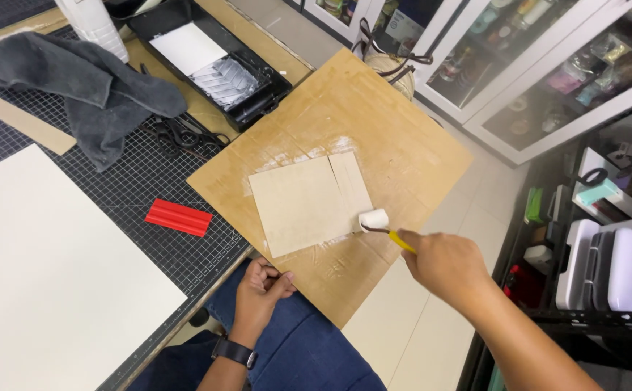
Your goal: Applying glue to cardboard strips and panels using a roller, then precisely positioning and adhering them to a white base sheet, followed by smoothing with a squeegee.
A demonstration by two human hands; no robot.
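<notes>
Rolling at the card sheet [305,204]'s right edge, mid-board [403,145]: right hand [442,264] fingers clenched around mini roller [375,220]'s yellow handle; left hand [261,289] loosely curled, steadying the board's near edge. I judge coating mostly done.
</notes>
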